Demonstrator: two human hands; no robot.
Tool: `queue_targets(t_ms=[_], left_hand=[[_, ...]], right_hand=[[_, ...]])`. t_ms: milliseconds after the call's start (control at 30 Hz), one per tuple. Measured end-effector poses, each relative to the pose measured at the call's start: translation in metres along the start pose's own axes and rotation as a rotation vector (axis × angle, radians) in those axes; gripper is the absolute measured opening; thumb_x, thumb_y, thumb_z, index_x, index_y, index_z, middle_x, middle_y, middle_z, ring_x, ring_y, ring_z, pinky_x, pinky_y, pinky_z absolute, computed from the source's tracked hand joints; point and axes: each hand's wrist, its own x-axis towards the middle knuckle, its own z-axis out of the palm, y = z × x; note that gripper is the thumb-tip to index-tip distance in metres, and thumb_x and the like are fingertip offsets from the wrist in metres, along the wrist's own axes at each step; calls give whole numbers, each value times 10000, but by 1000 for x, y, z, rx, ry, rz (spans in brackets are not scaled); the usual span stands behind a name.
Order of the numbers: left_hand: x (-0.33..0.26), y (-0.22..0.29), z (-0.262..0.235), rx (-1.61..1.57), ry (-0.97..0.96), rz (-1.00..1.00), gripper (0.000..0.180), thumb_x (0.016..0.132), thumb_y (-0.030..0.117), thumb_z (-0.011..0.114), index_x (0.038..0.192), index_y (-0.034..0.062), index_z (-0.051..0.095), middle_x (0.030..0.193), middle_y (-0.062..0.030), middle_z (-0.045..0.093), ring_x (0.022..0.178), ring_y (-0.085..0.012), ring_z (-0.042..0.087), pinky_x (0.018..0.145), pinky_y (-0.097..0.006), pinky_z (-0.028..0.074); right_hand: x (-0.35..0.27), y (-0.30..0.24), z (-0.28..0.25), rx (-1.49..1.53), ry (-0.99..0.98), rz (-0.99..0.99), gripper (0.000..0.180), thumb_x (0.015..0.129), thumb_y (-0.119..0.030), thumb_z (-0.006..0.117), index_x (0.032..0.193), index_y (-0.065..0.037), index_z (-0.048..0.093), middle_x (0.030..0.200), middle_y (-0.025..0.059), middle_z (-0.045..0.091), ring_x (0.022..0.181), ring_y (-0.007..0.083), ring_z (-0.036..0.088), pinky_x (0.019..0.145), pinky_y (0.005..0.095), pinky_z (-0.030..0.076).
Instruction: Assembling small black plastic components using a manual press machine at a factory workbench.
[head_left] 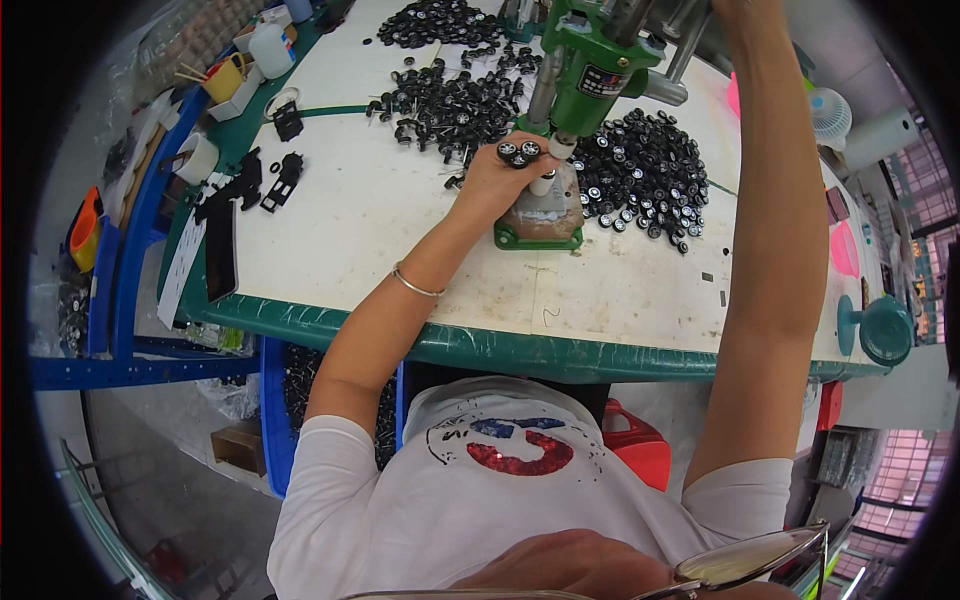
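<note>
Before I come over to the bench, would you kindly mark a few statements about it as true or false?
1. The left hand holds small black wheels at the hand press. True.
2. The press body is painted blue. False: it is green.
3. A silver bangle circles the left forearm. True.
4. The heap of black wheels right of the press sits in a tray. False: it lies loose on the white tabletop.
5. The right arm hangs below the table edge. False: it reaches up past the press.
</note>
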Motion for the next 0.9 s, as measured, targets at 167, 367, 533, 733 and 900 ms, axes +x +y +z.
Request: queue_targets(t_ms=[167, 367, 533, 733, 900], left_hand=[[2, -2, -22, -139, 89, -65, 161, 822, 139, 719, 904, 8, 675, 831, -35, 681, 766, -73, 596, 700, -220, 462], [-23, -5, -88, -232, 51, -250, 264, 833, 148, 700, 1041, 0, 634, 925, -85, 684, 841, -133, 643, 709, -222, 477], [-48, -6, -118, 3, 73, -329, 233, 778, 205, 763, 884, 33, 647, 826, -64, 669, 726, -112, 622, 592, -219, 445], [-35, 3, -95, 449, 117, -388, 202, 798, 238, 736, 749, 49, 683, 632, -13, 649, 546, -78, 575, 451, -214, 362], [-11, -6, -86, 835, 97, -264, 314, 744, 306, 752, 596, 39, 679, 523, -63, 622, 500, -144, 609, 503, -287, 462]], right_hand=[[26, -24, -41, -107, -93, 136, 109, 910, -185, 589, 837, -140, 523, 601, -84, 374, 453, 28, 356, 376, 197, 282], [-36, 65, -51, -1030, 464, -774, 266, 940, -311, 559, 1067, -81, 607, 728, -20, 568, 644, 96, 562, 516, 237, 442], [-113, 80, -140, -1486, 546, -408, 315, 936, -313, 552, 1050, -39, 657, 754, 2, 592, 616, 69, 536, 536, 213, 432], [-180, 136, -209, -1713, 502, -211, 179, 861, -192, 672, 984, -61, 673, 807, 28, 653, 646, 85, 556, 607, 243, 462], [-181, 178, -217, -2245, 407, -286, 137, 814, -125, 662, 930, -69, 616, 915, 92, 574, 735, 283, 600, 652, 375, 486]])
